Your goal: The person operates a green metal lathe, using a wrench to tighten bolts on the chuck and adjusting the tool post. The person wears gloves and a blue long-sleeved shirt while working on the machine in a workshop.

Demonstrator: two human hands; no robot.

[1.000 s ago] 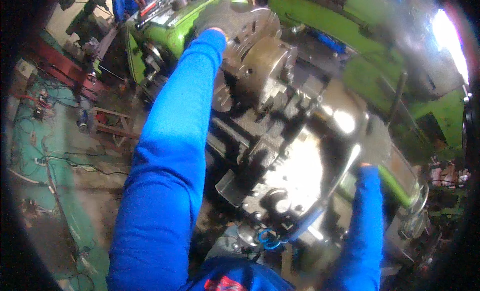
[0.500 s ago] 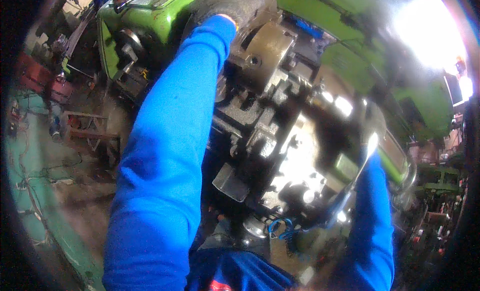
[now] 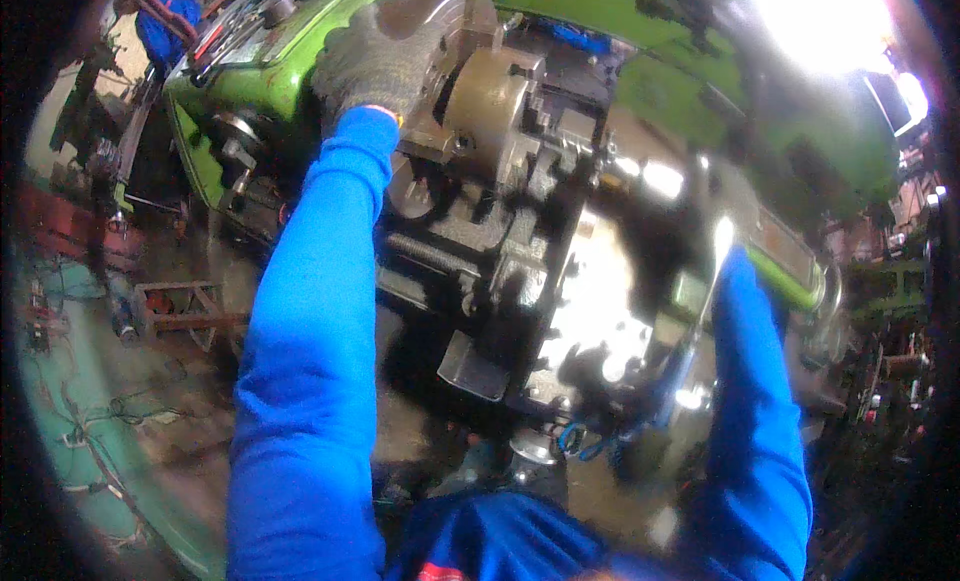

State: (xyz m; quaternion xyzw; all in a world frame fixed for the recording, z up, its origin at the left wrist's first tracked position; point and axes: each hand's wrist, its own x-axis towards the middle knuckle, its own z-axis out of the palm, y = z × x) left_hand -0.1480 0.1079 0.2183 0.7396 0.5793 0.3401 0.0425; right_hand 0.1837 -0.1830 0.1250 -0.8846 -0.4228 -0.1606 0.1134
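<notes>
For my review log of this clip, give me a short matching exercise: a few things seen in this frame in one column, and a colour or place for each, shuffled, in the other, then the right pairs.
Things:
1. left hand
2. lathe chuck
3. lathe housing
4. right sleeve

Colour or place:
A. painted bright green
B. in a grey knit glove, resting on top of the machine beside the chuck
C. blue, reaching up along the right side of the machine
D. dull metal cylinder, just right of the gloved hand

Pairs: 1-B, 2-D, 3-A, 4-C
</notes>
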